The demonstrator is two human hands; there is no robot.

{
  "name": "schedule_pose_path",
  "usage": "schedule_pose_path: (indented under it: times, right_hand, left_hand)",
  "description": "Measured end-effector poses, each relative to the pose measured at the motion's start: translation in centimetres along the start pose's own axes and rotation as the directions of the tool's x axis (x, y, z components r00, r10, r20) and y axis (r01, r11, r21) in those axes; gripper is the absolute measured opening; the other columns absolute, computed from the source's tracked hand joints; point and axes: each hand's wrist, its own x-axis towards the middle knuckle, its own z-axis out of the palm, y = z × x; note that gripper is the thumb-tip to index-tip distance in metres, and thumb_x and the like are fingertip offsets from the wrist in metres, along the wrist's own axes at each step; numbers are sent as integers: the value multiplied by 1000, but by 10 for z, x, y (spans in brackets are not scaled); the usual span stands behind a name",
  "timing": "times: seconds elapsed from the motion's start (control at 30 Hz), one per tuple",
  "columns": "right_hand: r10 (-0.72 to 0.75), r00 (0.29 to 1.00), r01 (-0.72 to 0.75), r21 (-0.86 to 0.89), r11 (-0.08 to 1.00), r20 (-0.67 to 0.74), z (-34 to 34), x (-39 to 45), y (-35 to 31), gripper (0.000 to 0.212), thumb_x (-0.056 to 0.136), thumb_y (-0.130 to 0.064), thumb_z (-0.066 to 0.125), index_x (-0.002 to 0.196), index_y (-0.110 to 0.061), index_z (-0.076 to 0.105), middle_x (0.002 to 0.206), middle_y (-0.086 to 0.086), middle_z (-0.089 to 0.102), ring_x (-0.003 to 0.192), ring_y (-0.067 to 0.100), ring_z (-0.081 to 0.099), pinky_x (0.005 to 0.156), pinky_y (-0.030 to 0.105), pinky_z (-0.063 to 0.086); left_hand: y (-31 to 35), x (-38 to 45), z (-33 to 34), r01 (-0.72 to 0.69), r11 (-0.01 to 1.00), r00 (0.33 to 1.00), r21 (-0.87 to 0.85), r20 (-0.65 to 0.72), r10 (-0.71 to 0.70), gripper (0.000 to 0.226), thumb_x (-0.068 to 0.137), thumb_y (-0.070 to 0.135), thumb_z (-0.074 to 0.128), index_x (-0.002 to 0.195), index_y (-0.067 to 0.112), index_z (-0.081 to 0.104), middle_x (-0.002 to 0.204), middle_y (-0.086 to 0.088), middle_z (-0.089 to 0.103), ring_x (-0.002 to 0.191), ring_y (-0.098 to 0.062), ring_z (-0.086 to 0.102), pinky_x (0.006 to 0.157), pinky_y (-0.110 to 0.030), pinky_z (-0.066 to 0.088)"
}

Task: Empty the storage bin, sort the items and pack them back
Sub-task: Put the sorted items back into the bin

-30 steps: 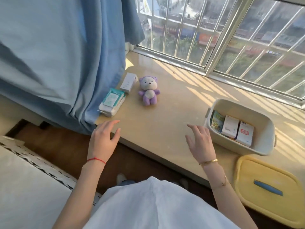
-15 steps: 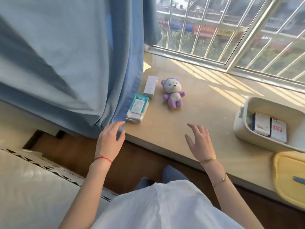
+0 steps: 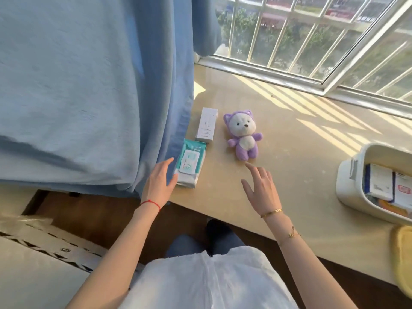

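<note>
A teal pack of wet wipes (image 3: 190, 164) lies at the left edge of the beige sill (image 3: 289, 157). My left hand (image 3: 159, 182) is open, its fingers touching the pack's left side. Behind the pack lies a white box (image 3: 206, 124). To the right of that box lies a purple and white plush toy (image 3: 243, 136) on its back. My right hand (image 3: 262, 188) hovers open, the index fingertip just below the toy's feet. The white storage bin (image 3: 350, 186) stands at the right edge with several small boxes (image 3: 388, 184) inside.
A blue curtain (image 3: 89, 85) hangs at the left, brushing the wipes pack. The yellow bin lid (image 3: 404, 253) lies at the lower right edge. A barred window (image 3: 312, 36) runs along the back of the sill. A bed edge (image 3: 33, 253) is at the lower left.
Both hands have moved forward and left: the left one from the sill's front edge to the wipes pack, the right one up to the plush toy. The view has shifted left, cutting off the bin.
</note>
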Motion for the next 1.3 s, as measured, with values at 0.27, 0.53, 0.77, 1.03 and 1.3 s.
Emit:
schedule_pose_path:
  times: [0.27, 0.53, 0.77, 1.03, 1.3]
  right_hand:
    - [71, 997, -71, -6, 997, 27, 61, 67, -1, 51, 92, -22, 62, 139, -11, 45, 123, 13, 56, 111, 33, 51, 96, 42, 46]
    - [191, 981, -191, 18, 981, 34, 133, 93, -1, 51, 93, -23, 60, 141, -15, 43, 126, 10, 54, 114, 28, 50, 99, 38, 44]
    - [266, 963, -269, 85, 959, 50, 180, 96, -13, 50, 94, -21, 59, 141, -15, 43, 125, 10, 53, 112, 27, 49, 99, 38, 43]
    - [331, 940, -339, 114, 934, 88, 212, 98, -25, 49, 97, -26, 54, 143, -18, 39, 128, 9, 51, 114, 26, 48, 97, 34, 41]
    - [324, 944, -329, 118, 937, 59, 215, 96, -23, 50, 98, -30, 52, 144, -21, 38, 128, 9, 51, 115, 25, 49, 98, 36, 45]
  left_hand:
    - [-42, 86, 57, 53, 999, 964, 11, 261, -54, 67, 92, 32, 60, 149, 21, 26, 143, -5, 40, 133, -22, 38, 109, -43, 37]
    - [-77, 128, 106, 33, 999, 929, 15, 369, -36, 84, 89, 48, 57, 152, 37, 3, 145, -5, 36, 125, -27, 39, 100, -46, 40]
    - [-100, 129, 110, 61, 979, 956, -194, 293, -1, 78, 87, 34, 67, 149, 39, 20, 136, 3, 52, 120, -14, 49, 100, -38, 46]
    - [-99, 125, 113, 25, 973, 985, -229, 171, 15, 74, 82, 24, 74, 146, 30, 37, 130, 0, 57, 116, -15, 50, 92, -21, 39]
    - [-108, 109, 103, 36, 944, 999, -327, 30, -28, 81, 75, 7, 78, 145, 21, 41, 129, 5, 53, 119, -1, 46, 99, -15, 39]
